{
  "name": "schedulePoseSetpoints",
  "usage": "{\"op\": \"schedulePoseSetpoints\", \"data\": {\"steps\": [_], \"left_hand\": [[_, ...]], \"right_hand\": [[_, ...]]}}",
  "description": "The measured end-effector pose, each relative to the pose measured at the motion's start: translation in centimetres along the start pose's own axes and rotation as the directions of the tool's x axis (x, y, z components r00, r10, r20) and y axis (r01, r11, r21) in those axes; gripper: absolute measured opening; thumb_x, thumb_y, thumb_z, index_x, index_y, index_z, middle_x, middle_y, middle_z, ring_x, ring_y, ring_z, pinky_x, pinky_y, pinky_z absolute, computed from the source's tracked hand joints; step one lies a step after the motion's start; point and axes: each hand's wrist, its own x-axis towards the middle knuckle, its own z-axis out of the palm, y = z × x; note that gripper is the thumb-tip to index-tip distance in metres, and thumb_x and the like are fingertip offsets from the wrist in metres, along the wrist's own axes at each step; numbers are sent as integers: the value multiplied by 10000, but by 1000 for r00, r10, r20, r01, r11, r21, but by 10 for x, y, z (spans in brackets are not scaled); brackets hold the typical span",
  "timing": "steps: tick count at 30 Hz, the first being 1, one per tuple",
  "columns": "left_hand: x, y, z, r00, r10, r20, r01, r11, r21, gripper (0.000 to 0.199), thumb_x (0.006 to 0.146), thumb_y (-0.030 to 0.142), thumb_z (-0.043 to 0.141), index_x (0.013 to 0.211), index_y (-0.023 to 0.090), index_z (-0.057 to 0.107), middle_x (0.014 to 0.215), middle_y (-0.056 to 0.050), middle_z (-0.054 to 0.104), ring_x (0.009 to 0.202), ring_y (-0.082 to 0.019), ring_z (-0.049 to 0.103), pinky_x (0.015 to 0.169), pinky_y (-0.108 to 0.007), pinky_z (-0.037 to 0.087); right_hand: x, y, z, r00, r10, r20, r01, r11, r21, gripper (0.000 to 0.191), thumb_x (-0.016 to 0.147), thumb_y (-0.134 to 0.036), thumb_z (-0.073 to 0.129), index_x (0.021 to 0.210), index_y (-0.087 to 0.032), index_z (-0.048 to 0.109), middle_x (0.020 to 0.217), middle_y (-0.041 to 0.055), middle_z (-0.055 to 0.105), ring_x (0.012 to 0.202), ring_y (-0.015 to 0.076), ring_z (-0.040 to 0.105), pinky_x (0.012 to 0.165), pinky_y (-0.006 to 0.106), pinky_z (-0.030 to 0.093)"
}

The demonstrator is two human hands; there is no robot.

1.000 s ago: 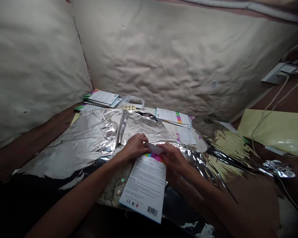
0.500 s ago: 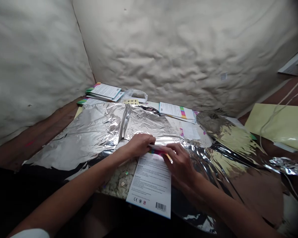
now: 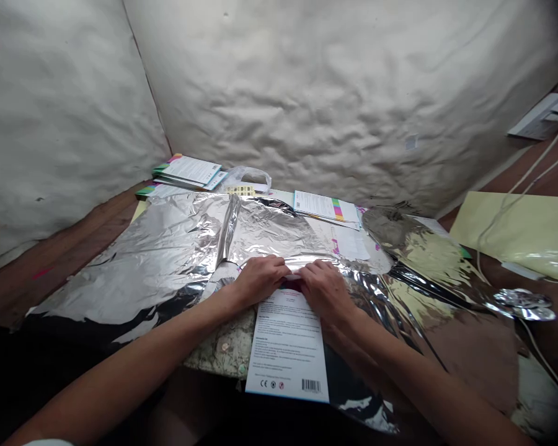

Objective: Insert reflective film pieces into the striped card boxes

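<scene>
A white printed cardboard envelope [image 3: 288,347], with lines of text and a barcode, lies in front of me, its lower end past the table's front edge. My left hand [image 3: 263,277] is closed on the left part of its far end. At the right part of that same end, my right hand [image 3: 324,286] has its fingers curled down and pressed together. Between the two hands shows a pale folded strip with a dark coloured patch under it. Fingertips hide most of this far end. Silver foil sheeting [image 3: 167,241] spreads around and beyond both hands.
Similar printed envelopes are stacked at the back left [image 3: 190,170] and back centre [image 3: 325,207]. A clear plastic bag [image 3: 248,176] sits between them. Crumpled foil [image 3: 523,303], a yellow sheet [image 3: 521,232] and white cables [image 3: 516,201] are at right. Padded walls enclose the back and left.
My right hand has moved from loosely bent fingers to fingers pressed down on the envelope's far end. The envelope has turned a little straighter, its lower end shifting right.
</scene>
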Motion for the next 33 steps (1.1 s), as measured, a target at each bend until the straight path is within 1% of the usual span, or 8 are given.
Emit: {"op": "schedulePoseSetpoints", "data": {"steps": [4, 10, 13, 17, 21, 24, 28, 33], "left_hand": [[-5, -3, -9, 984, 151, 89, -155, 987, 33, 198, 958, 219, 510, 875, 215, 689, 784, -8, 628, 689, -147, 567, 553, -264, 314], [-13, -6, -14, 975, 180, 126, -186, 982, 40, 241, 952, 234, 540, 1155, 293, 655, 888, -8, 659, 740, -159, 596, 572, -265, 342], [-13, -2, -9, 977, 177, 124, -184, 982, 52, 228, 963, 254, 534, 1155, 276, 655, 868, -14, 651, 755, -172, 600, 596, -279, 368], [-14, 3, -10, 977, 179, 115, -186, 981, 48, 285, 987, 223, 481, 1249, 252, 590, 877, -22, 656, 777, -178, 604, 628, -289, 395], [-15, 6, -11, 974, 198, 112, -202, 979, 22, 266, 984, 213, 489, 1226, 251, 594, 902, -14, 661, 821, -185, 597, 652, -297, 403], [-14, 6, -9, 970, 211, 120, -215, 976, 27, 202, 976, 248, 512, 1123, 262, 650, 924, -16, 661, 854, -192, 590, 666, -304, 400], [-14, 4, -8, 969, 216, 124, -220, 975, 22, 215, 975, 224, 500, 1123, 257, 653, 979, -27, 670, 885, -194, 591, 697, -312, 405], [-15, 6, -16, 955, 257, 148, -253, 966, -45, 222, 901, 218, 584, 1115, 228, 642, 1039, -48, 658, 946, -222, 583, 779, -333, 428]], "right_hand": [[1, 9, 5, 991, -121, 61, 120, 993, 8, 180, 910, -142, 575, 748, -177, 644, 767, 48, 640, 757, 203, 522, 672, 328, 374], [-19, 0, -14, 997, -26, -79, 38, 985, 167, 157, 960, -195, 521, 1015, -159, 664, 928, 85, 636, 853, 208, 573, 731, 312, 426], [-32, -15, -22, 1000, 21, 22, -26, 969, 246, 185, 978, -261, 501, 1056, -174, 644, 953, 70, 625, 811, 187, 602, 692, 295, 447], [-37, -27, -21, 974, 131, 186, -166, 969, 184, 223, 959, -297, 540, 1147, -201, 612, 1081, 73, 607, 809, 192, 618, 631, 295, 446], [-34, -28, -21, 980, 114, 160, -137, 981, 139, 170, 974, -258, 506, 964, -207, 668, 915, 49, 601, 790, 190, 584, 645, 294, 430], [-35, -33, -26, 986, 99, 133, -112, 990, 91, 157, 959, -260, 532, 971, -198, 676, 926, 68, 608, 875, 224, 570, 714, 320, 438], [-37, -40, -34, 959, 180, 217, -188, 982, 17, 185, 960, -275, 529, 1083, -198, 645, 974, 76, 618, 872, 230, 578, 695, 326, 436], [-34, -37, -35, 941, 154, 303, -185, 980, 75, 153, 963, -310, 530, 1016, -230, 649, 997, 50, 618, 884, 213, 596, 681, 309, 431]]}}
